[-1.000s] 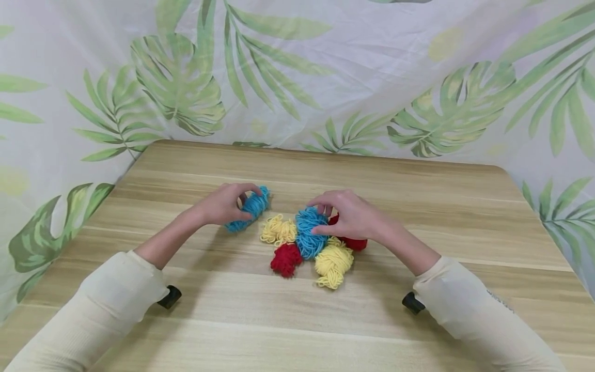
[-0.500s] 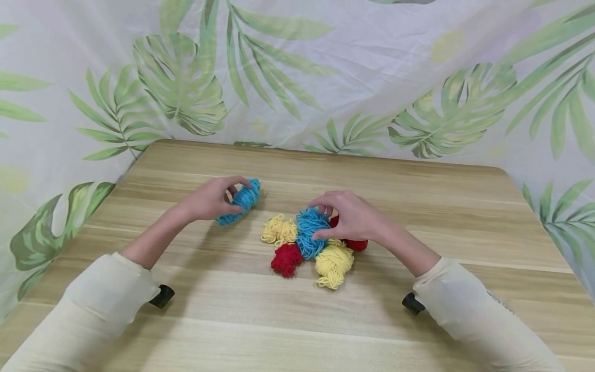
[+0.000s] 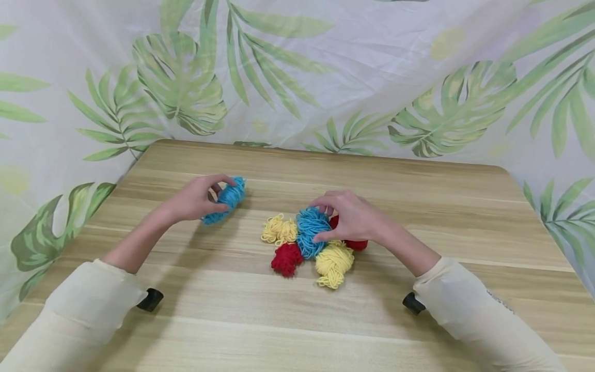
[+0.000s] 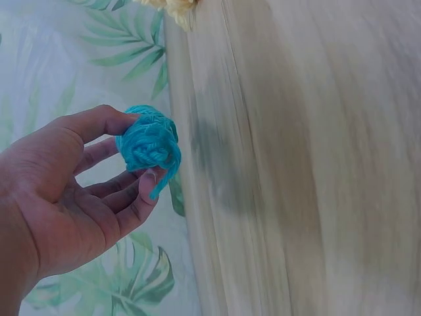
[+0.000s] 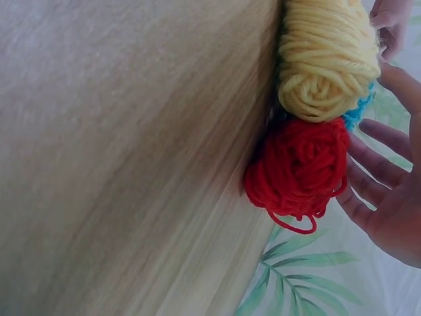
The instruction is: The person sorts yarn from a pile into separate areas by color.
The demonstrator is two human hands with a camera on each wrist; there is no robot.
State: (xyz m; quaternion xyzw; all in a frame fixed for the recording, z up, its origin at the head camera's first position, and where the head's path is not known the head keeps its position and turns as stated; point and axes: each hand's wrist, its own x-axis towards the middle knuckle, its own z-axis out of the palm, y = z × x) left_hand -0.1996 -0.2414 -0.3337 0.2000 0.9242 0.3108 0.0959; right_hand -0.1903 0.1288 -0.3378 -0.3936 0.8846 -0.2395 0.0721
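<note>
My left hand (image 3: pixel 197 198) grips a blue skein of yarn (image 3: pixel 231 195) between thumb and fingers, left of the pile. In the left wrist view that skein (image 4: pixel 148 141) is up off the table, a loose strand hanging from it. My right hand (image 3: pixel 350 217) holds a second blue yarn skein (image 3: pixel 310 235) in the middle of the pile, thumb on its near side and fingers at its far end. Around it lie a small yellow bundle (image 3: pixel 279 230), a small red bundle (image 3: pixel 286 259), a larger yellow skein (image 3: pixel 334 262) and a red skein (image 5: pixel 299 171) partly behind my right hand.
The wooden table (image 3: pixel 260 320) reaches back to a white leaf-patterned cloth (image 3: pixel 362 62). A black wrist device (image 3: pixel 150 299) shows under my left sleeve and another black one (image 3: pixel 413 303) under my right.
My left hand has moved left and slightly away with its blue skein, widening the gap to the pile. My right hand and the other yarn have stayed in place.
</note>
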